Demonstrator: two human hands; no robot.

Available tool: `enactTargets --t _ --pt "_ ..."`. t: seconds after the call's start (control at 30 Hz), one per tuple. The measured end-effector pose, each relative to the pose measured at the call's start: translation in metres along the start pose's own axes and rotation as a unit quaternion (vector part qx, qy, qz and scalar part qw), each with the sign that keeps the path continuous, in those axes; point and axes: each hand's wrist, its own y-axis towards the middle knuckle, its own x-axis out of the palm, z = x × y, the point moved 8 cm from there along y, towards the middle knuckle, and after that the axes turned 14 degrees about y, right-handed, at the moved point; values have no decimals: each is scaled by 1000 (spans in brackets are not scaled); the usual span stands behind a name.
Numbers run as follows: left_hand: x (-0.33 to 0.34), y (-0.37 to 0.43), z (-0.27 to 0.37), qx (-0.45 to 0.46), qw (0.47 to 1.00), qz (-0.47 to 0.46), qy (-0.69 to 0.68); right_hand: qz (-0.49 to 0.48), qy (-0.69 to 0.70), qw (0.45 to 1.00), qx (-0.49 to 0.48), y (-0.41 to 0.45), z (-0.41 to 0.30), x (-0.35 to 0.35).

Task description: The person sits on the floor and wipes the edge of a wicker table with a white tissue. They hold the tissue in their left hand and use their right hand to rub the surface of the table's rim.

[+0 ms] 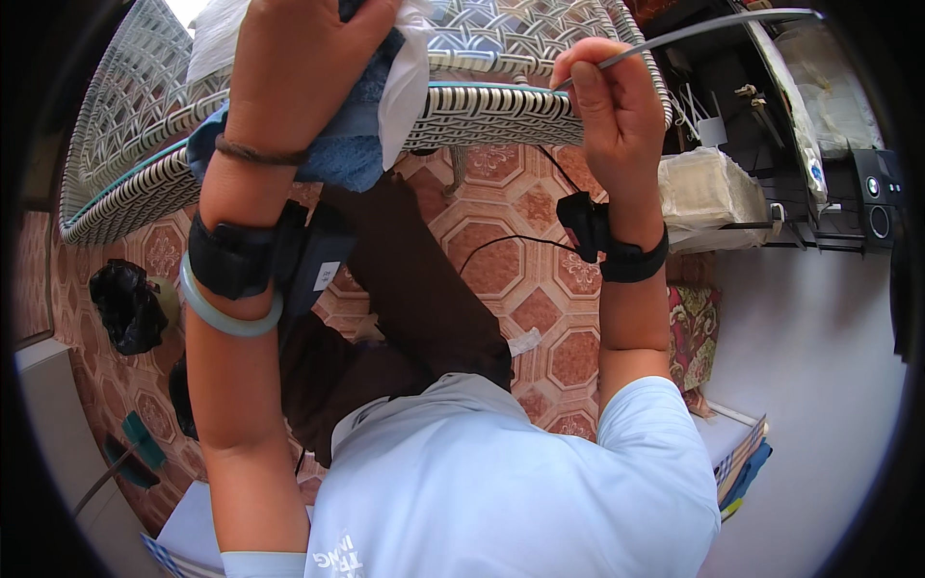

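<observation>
My right hand (611,101) pinches a thin, flat grey strip (712,27) between thumb and fingers. One end of the strip comes down at the edge of the grey and white woven wicker furniture (498,115); the rest curves away to the upper right. My left hand (296,72) lies over a blue cloth (347,155) at the left part of the same edge. Its fingertips run past the top of the picture, so its grip is hidden. White tissue or thin cloth (405,94) hangs beside that hand.
A wrapped block (712,188) sits at a rack on the right, near a black speaker-like device (878,195). Black cables (498,240) hang by my right wrist. On the tiled floor (484,253) are a bin with a black bag (126,307) and crumpled white paper (524,341).
</observation>
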Motion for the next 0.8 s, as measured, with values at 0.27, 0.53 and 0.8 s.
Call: enactTargets --t 0.27,0.53,0.8 --pt "-4 0 -3 -24 999 -25 -29 67 0 998 -21 -16 -10 3" --pt "-1 4 -6 -3 998 -29 -63 104 35 993 -44 -18 -9 4" --pt "-3 -2 9 6 1000 -13 11 87 10 996 -31 -15 -8 5"
